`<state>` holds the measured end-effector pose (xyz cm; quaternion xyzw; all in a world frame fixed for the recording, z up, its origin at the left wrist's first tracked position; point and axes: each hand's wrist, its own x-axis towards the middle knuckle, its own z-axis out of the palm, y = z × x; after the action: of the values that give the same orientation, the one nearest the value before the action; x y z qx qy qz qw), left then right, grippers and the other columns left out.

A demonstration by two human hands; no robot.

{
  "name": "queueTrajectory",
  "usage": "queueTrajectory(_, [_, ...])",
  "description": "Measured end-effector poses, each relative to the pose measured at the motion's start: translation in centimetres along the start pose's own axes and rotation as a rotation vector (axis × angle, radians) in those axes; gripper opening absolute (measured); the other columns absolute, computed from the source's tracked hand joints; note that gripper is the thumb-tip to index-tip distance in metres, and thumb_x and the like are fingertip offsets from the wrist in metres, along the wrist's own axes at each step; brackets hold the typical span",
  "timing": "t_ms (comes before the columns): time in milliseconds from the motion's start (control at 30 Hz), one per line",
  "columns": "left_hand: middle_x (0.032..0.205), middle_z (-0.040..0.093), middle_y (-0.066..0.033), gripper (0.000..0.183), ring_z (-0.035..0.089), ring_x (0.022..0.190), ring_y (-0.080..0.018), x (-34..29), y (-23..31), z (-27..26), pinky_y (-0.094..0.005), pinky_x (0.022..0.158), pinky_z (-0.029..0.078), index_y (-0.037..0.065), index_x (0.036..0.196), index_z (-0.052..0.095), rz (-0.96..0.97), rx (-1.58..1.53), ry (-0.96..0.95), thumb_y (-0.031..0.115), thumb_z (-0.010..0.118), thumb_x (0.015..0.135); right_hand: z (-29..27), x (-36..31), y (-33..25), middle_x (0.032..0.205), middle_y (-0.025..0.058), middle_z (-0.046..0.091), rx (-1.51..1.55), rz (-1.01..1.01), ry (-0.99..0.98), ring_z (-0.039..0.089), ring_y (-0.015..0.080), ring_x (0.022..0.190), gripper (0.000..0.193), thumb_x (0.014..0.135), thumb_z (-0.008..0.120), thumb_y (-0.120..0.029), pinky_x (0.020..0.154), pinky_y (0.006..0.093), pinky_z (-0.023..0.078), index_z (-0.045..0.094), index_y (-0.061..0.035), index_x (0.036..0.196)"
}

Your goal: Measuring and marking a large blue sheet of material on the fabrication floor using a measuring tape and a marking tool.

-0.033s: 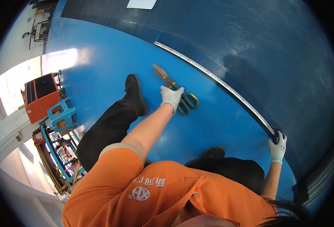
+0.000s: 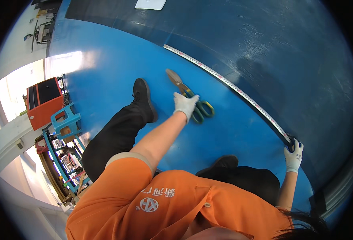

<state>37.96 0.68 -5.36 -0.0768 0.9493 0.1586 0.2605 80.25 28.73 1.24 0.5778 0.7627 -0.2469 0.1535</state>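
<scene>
My left hand (image 2: pixel 185 105), in a white glove, is closed round the middle of large shears (image 2: pixel 176 80). Their brown blades point up and left, and the green looped handles stick out past my fingers on the right. At the right, my gloved right hand (image 2: pixel 294 157) grips the dark case of a tape measure (image 2: pixel 292 145). From it the white tape strip (image 2: pixel 229 84) runs out up and left, along the edge of a dark sheet (image 2: pixel 304 72). My right fingers partly hide the case.
Blue floor (image 2: pixel 116 56) lies between my black shoes and the dark sheet. White paper (image 2: pixel 150 4) rests on the sheet at the far side. To the left stand a red-orange box (image 2: pixel 44 104), a blue plastic stool (image 2: pixel 65 120) and a cluttered rack (image 2: pixel 66 164).
The shears and my left hand have shifted slightly to the right and a little nearer. My right hand and the tape measure stay in place.
</scene>
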Motion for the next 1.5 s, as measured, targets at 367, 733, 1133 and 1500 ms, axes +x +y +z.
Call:
queueTrajectory(367, [0.113, 0.058, -0.0230, 0.081, 0.065, 0.101, -0.0310, -2.8, 8.4, -2.4, -0.0403, 0.091, 0.052, -0.003, 0.117, 0.039, -0.070, 0.167, -0.550, 0.037, 0.088, 0.066, -6.3, -0.5, -4.1, 0.124, 0.0163, 0.054, -0.081, -0.019, -0.024, 0.062, 0.0338, 0.107, 0.048, 0.077, 0.070, -0.015, 0.092, 0.0380, 0.051, 0.061, -0.0094, 0.124])
queueTrajectory(733, [0.115, 0.062, -0.0215, 0.088, 0.067, 0.100, -0.0273, -2.5, 9.8, -0.5, -0.0381, 0.086, 0.055, -0.005, 0.123, 0.035, -0.155, 0.266, -0.598, 0.031, 0.091, 0.066, -5.2, 0.1, -0.8, 0.122, 0.0137, 0.055, 0.054, -0.062, -0.044, 0.061, 0.0319, 0.107, 0.044, 0.079, 0.068, -0.012, 0.094, 0.0352, 0.050, 0.061, -0.0096, 0.123])
queueTrajectory(1133, [0.114, 0.063, -0.0219, 0.089, 0.068, 0.099, -0.0278, -2.3, 10.9, -0.5, -0.0380, 0.083, 0.056, -0.006, 0.125, 0.036, -0.238, 0.339, -0.619, 0.031, 0.091, 0.065, -6.0, 0.2, -1.9, 0.124, 0.0118, 0.055, -0.002, -0.049, -0.090, 0.061, 0.0311, 0.108, 0.047, 0.078, 0.070, -0.014, 0.094, 0.0349, 0.050, 0.061, -0.0089, 0.124])
queueTrajectory(1500, [0.109, 0.064, -0.0187, 0.091, 0.068, 0.091, -0.0268, -1.5, 9.7, 0.4, -0.0391, 0.085, 0.054, -0.003, 0.125, 0.034, -0.146, 0.422, -0.650, 0.048, 0.085, 0.069, -6.8, 5.3, -9.3, 0.138, 0.0140, 0.051, -0.286, -0.260, 0.258, 0.049, 0.0326, 0.128, 0.061, 0.080, 0.073, -0.031, 0.105, 0.0410, 0.041, 0.054, -0.0163, 0.136])
